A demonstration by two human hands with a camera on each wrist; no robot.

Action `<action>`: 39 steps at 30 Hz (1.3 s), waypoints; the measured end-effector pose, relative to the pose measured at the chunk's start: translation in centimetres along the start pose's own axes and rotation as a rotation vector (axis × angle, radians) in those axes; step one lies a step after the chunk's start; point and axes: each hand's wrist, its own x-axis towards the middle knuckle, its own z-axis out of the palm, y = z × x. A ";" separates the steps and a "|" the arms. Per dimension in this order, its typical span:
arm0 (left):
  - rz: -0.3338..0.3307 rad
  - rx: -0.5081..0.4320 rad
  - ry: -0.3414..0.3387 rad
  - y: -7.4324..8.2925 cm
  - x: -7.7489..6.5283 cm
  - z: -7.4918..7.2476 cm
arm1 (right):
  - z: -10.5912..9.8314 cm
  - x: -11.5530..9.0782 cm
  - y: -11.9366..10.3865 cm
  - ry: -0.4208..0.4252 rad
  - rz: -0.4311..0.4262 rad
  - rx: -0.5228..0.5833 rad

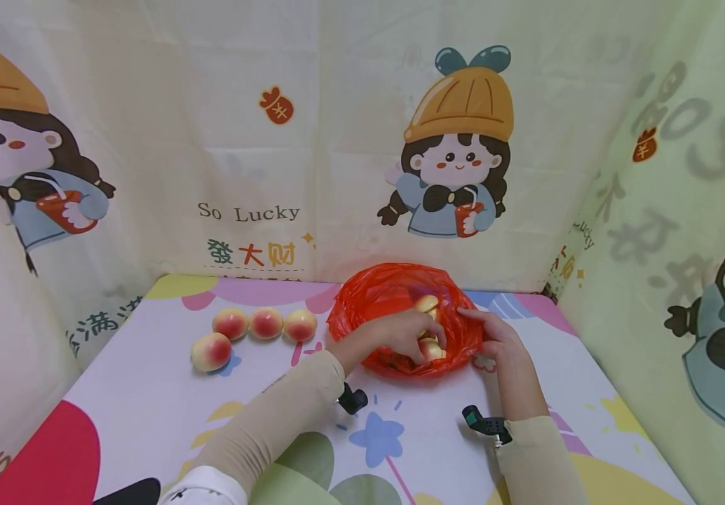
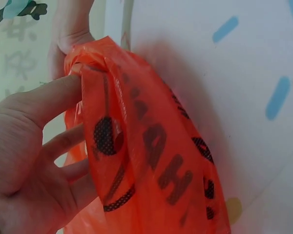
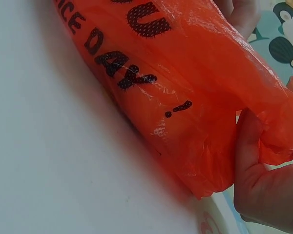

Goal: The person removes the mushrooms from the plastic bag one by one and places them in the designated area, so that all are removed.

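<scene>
A red plastic bag (image 1: 375,284) stands with its mouth open toward the back of the table, several peaches (image 1: 427,303) inside. My left hand (image 1: 408,334) reaches over the rim into the bag, its fingers bent about a yellowish peach (image 1: 432,349). In the left wrist view that hand (image 2: 34,151) has its fingers spread, and the plastic hides the fingertips, so a grip cannot be made out. At the bag's right side my right hand (image 1: 503,344) holds the rim. Close up, the right thumb (image 3: 249,146) presses the plastic from outside.
Left of the bag, three red-and-yellow peaches (image 1: 266,323) lie in a row, with another peach (image 1: 211,351) in front of them. A printed cloth (image 1: 350,140) hangs behind the table. A black object (image 1: 129,492) shows at the front left edge.
</scene>
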 end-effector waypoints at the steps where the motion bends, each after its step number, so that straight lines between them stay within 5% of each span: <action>1: -0.002 0.002 0.005 0.1 0.0 0.1 | 0.0 0.0 0.0 0.003 0.001 -0.001; 23: -0.066 -0.032 0.048 0.7 0.0 0.6 | 0.2 0.0 0.0 0.008 0.000 -0.002; 39: -0.039 0.015 0.036 1.0 -0.8 -0.1 | 0.1 0.0 0.0 -0.022 0.001 0.014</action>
